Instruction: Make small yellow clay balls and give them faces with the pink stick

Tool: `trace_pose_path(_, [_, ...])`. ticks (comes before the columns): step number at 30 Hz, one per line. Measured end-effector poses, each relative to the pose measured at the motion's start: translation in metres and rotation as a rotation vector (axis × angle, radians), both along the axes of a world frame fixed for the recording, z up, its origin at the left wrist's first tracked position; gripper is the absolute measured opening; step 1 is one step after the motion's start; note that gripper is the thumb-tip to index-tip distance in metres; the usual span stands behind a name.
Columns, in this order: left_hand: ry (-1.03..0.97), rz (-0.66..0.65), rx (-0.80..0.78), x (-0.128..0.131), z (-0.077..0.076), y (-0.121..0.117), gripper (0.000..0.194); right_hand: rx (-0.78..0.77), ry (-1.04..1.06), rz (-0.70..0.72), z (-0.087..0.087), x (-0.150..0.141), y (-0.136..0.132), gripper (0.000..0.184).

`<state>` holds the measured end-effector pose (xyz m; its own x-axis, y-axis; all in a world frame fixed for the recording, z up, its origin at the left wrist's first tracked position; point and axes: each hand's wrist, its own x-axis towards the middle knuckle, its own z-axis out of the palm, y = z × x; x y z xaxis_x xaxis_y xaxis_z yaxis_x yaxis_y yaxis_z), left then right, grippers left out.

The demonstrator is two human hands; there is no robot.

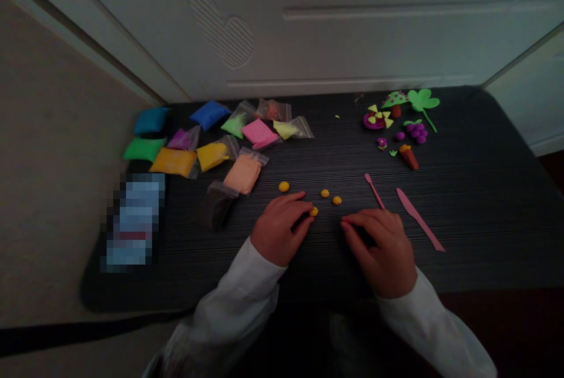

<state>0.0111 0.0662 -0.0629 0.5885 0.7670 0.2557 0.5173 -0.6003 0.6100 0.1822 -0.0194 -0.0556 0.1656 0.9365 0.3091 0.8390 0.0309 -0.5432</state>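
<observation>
White sleeves (233, 301) ran in from the bottom edge, lower centre and lower right. Left hand (279, 231), frame centre: thumb and index fingertip pinched a small yellow ball (314, 211), gap between them just ball-wide. Right hand (381, 251), right of centre: thumb and index tips drawn together; could not tell if anything sat between. Three other yellow balls (325, 193) lay on the dark desk (484, 219): one just above the left hand, two near each other, above the gap between hands. Pink stick (374, 191) was just above the right hand, pink knife (418, 219) to its right. Upper right of frame: orange-topped brown cone (409, 157), purple ball cluster (417, 131), green leaf shape (423, 100), purple dish (373, 122) with yellow pieces (388, 123). Upper left: coloured packets (174, 161), some in clear bags. Pixelated item (136, 219), left side, unreadable.
</observation>
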Motion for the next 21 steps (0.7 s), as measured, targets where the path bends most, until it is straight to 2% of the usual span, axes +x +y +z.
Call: trace_pose_path(21, [-0.02, 0.03, -0.002, -0.0018, 0.0011, -0.0004, 0.016, -0.009, 0.016, 0.007, -0.0016, 0.0018, -0.0004, 0.009])
